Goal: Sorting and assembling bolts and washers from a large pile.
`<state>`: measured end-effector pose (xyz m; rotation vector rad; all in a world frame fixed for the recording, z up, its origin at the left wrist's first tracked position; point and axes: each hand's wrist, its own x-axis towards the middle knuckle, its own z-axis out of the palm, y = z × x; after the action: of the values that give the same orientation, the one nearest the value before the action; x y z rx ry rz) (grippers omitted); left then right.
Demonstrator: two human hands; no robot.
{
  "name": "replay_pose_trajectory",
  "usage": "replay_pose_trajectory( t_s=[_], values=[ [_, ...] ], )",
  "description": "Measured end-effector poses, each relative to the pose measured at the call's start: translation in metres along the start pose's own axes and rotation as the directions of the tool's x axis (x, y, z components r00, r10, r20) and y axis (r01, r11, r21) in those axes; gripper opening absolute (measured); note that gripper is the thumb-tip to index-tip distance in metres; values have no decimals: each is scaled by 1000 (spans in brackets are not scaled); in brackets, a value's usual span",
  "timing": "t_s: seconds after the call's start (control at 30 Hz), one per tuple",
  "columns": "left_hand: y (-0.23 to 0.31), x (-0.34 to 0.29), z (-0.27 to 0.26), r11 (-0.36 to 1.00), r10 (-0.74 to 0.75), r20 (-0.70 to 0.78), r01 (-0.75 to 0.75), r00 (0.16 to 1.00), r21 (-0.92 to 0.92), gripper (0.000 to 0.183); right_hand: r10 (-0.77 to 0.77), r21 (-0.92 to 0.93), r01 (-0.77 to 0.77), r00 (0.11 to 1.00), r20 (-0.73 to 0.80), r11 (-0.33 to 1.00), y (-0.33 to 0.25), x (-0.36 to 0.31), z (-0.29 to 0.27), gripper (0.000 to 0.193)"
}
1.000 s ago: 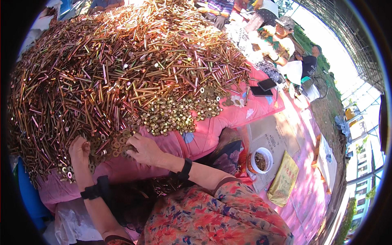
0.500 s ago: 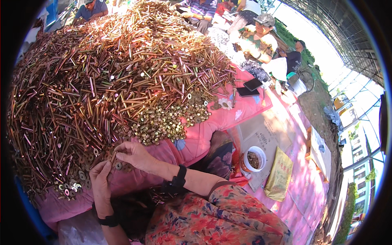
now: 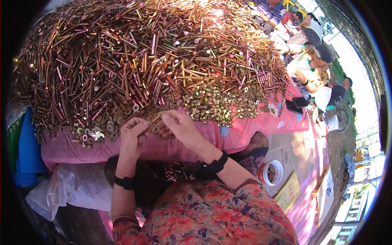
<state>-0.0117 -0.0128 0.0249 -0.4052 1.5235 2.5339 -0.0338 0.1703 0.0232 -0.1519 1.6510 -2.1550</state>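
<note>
My left hand (image 3: 132,132) and my right hand (image 3: 179,127) are close together over the near edge of the pink quilt. A thin brass-coloured bolt (image 3: 155,119) shows between them, its end at the pinched fingers of my right hand. My left fingertips are pressed together at its other side; what exactly lies in them is hidden. Just beyond my hands lie loose flat washers (image 3: 110,125), and a heap of small brass-coloured nuts (image 3: 216,104) spreads to the right. Behind these rises a large pile of long bolts (image 3: 134,61).
The pink quilt (image 3: 90,152) edges the pile. At right are dark phones (image 3: 300,102), a white tub (image 3: 272,172), a yellow packet (image 3: 288,192) and a wooden-edged box (image 3: 322,192). Several people (image 3: 322,67) sit at the far right. Clear plastic sheeting (image 3: 77,185) hangs at left.
The view has swung left, so the pile and people appear shifted right. My hands stay close together at the quilt's edge, and the fingertips have moved slightly apart, showing more of the bolt.
</note>
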Motion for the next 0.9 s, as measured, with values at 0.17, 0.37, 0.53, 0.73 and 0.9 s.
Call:
replay_pose_trajectory(
  t_s=[0.17,0.37,0.53,0.73,0.9],
  values=[
    [1,1,-8,981,54,-137,-78,989,-176,3,-459,-788,229,885,-76,572,7,48,-29,24],
    [-1,5,-6,984,95,-188,-121,978,-131,5,-380,-976,108,924,30,187,4,87,-15,25],
    [-1,6,-8,982,95,-201,-125,975,-143,3,-367,-884,200,930,35,423,7,86,-31,20],
    [0,4,-6,978,100,-186,-130,977,-160,2,-470,-952,170,882,33,253,-5,57,-63,17],
    [-3,8,-10,961,140,-249,-192,958,-199,2,-385,-979,121,922,50,162,-5,46,-55,18]
  ],
)
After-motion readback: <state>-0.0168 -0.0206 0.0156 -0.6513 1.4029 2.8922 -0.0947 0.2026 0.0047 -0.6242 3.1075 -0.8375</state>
